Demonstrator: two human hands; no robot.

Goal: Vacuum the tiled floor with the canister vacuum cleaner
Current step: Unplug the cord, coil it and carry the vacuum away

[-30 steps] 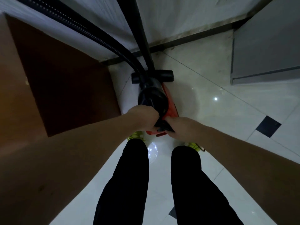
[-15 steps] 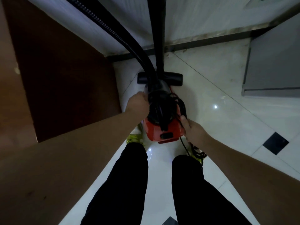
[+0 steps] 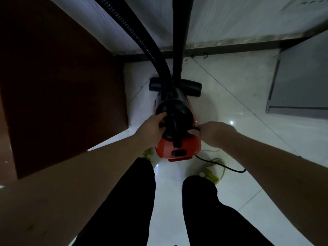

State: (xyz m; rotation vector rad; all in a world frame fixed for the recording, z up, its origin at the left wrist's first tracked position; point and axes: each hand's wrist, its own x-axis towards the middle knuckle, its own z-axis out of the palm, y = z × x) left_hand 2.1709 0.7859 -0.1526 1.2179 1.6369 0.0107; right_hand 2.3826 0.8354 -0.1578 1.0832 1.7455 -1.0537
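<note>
Glossy pale floor [image 3: 239, 201] tiles run to a dark skirting under a white wall [image 3: 230, 20]. The vacuum [image 3: 177, 139], red with a black rounded top, stands on the tiles just ahead of the person's shoes. Left of it is a brown wooden panel [image 3: 62, 86]; right, well apart, a grey cabinet [image 3: 301, 82]. Beyond it lies the flat black nozzle [image 3: 192, 87], with the ribbed hose [image 3: 142, 41] and smooth tube [image 3: 180, 41] rising. A cord [image 3: 221, 166] trails right. The left hand [image 3: 150, 127] grips the vacuum's top; the right hand [image 3: 213, 133] curls on its right side, its hold unclear.

This looks like a room in a home. The floor [image 3: 239, 89] has shiny white tiles. A brown wooden door [image 3: 58, 82] stands on the left. A white wall [image 3: 230, 20] meets a dark skirting [image 3: 230, 47]. A grey cabinet [image 3: 301, 77] sits on the right.
</note>
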